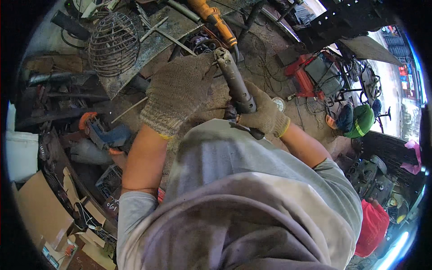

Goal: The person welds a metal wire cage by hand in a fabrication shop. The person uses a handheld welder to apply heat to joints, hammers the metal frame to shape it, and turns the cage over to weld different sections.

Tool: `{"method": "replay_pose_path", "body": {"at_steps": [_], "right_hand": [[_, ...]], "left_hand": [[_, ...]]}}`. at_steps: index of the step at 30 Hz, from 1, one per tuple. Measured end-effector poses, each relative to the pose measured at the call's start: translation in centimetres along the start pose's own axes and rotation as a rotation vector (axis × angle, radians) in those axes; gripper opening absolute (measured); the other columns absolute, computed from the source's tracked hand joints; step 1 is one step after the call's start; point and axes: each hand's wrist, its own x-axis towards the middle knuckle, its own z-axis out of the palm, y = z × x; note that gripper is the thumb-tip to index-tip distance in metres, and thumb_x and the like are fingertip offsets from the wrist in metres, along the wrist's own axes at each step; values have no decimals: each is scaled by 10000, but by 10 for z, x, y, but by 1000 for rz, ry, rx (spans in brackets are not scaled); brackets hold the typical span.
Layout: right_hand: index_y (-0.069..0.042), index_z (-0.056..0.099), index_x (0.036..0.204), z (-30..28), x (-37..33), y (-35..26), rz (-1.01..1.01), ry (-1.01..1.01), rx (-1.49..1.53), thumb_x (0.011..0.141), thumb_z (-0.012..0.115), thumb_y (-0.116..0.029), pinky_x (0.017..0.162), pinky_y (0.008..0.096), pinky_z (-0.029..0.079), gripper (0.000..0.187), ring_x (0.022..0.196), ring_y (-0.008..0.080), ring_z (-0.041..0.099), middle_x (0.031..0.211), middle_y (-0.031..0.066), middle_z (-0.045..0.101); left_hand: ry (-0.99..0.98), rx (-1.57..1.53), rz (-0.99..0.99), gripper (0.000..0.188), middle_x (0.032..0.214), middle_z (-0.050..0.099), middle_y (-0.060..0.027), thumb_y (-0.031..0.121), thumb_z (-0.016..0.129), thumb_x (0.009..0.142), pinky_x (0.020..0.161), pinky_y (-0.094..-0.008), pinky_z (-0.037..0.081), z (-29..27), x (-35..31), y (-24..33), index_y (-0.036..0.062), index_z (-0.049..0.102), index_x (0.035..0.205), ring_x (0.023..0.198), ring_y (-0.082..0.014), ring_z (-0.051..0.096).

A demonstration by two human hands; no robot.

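Note:
I hold a dark metal tube [235, 80] with round holes in its side, tilted in front of my body. My right hand [265, 112], in a knitted work glove, is wrapped around the tube's lower part. At its upper, notched end is my left hand [180, 87], gloved too, with the fingers curled in against the tube. The left fingertips are partly hidden. A yellow power tool [215, 20] with a cord lies just beyond the tube's upper end.
On the metal-topped bench [155, 49] are a wire cage [114, 44] and a T-shaped rod [167, 35]. A blue tool with orange parts [105, 132] lies at left. Right stand a red machine [310, 74] and a person in a green top [361, 120]; cables cross the floor.

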Motion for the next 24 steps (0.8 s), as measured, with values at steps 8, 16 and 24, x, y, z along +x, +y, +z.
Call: {"method": "replay_pose_path", "body": {"at_steps": [8,16,24], "right_hand": [[-25,418,1422,4,8,-15,61,-1,-85,585,850,-375,966,403,474,1005,1094,321,623,1184,201,629],[-2,430,1381,27,-7,-38,243,220,-149,682,825,-344,931,378,478,872,1012,278,636,1124,171,649],[30,588,1157,12,-10,-31,377,38,11,824,700,-232,734,317,496,438,787,176,620,936,105,672]], "left_hand": [[-16,27,-58,260,918,680,-159,237,627,884,756,-438,522,-3,-2,-5,86,700,1083,881,-342,652],[-77,82,-78,226,892,685,-138,189,602,863,731,-457,537,2,-1,-11,82,653,1056,843,-327,675],[-92,119,3,269,802,692,-117,234,649,812,638,-455,560,23,22,-4,89,651,1038,758,-307,701]]}}
